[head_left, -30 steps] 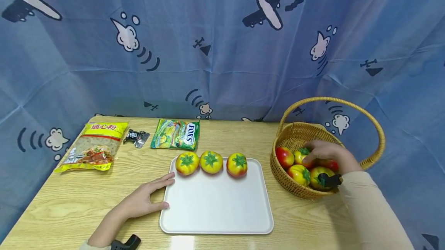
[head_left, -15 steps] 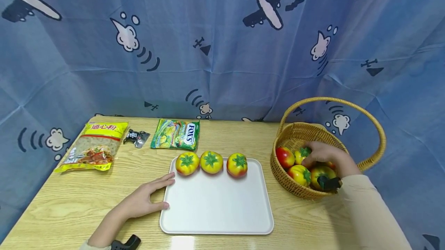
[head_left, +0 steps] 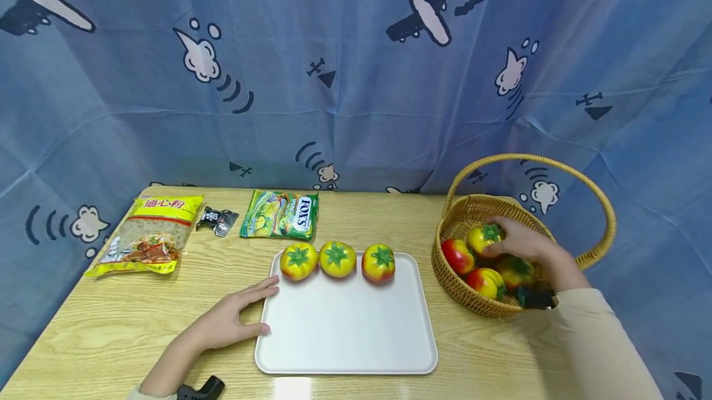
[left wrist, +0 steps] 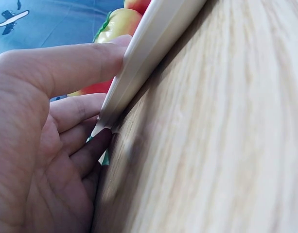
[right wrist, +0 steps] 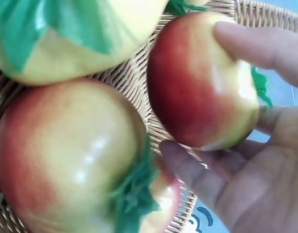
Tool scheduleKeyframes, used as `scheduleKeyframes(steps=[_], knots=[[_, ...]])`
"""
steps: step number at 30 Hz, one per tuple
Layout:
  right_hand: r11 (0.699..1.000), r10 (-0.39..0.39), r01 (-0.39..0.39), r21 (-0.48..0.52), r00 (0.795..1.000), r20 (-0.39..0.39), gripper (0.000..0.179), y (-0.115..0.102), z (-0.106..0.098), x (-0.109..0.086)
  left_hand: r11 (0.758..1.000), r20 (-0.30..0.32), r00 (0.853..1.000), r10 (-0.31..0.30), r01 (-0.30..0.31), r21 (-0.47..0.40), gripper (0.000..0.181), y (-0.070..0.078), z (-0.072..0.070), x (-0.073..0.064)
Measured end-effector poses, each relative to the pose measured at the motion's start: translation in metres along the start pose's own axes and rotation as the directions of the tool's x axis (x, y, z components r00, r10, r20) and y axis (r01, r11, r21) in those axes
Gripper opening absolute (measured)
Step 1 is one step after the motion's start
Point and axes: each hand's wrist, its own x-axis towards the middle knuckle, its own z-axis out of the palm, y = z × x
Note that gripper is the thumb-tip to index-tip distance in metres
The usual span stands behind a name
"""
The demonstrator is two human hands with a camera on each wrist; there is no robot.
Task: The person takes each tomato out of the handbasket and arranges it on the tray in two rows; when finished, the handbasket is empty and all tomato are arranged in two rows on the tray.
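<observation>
Inside the wicker basket [head_left: 461, 295], my right hand [head_left: 523, 240] grips a yellow-and-red tomato [head_left: 483, 238] with a green leafy top. In the right wrist view, thumb and fingers curl round that tomato [right wrist: 200, 87], with another tomato [right wrist: 71, 150] just beside it. Several more red and yellow fruits lie in the basket, partly hidden by the hand. My left hand [head_left: 225, 319] rests its thumb and fingertips, fairly straight, against the left edge of a white tray [head_left: 347, 332]. Along the tray's back edge sit three tomatoes [head_left: 337, 259] in a row.
Behind the tray lies a green FOX'S candy bag [head_left: 280, 214]. A yellow pasta bag [head_left: 150, 236] and a small black packet [head_left: 217, 221] lie at the back left. The basket's tall handle [head_left: 534, 157] arches above it. A blue curtain [head_left: 356, 78] hangs behind the table.
My right hand has lifted a tomato slightly up within the basket, and the neighbouring fruits have shifted. The left hand stays at the tray edge.
</observation>
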Motion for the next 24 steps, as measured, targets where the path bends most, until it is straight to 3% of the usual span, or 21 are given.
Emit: scheduleKeyframes(steps=[14,24], knots=[[0.999,-0.038,0.036,-0.019,0.993,-0.115,0.075,-0.014,-0.005,-0.015,1.000,0.007,1.000,-0.012,0.012,-0.012,0.069,0.000,0.000,0.000],[0.989,-0.148,0.149,-0.011,0.969,-0.198,0.069,-0.037,0.001,-0.025,1.000,-0.009,1.000,0.007,-0.007,0.002,0.069,-0.001,0.001,0.000]])
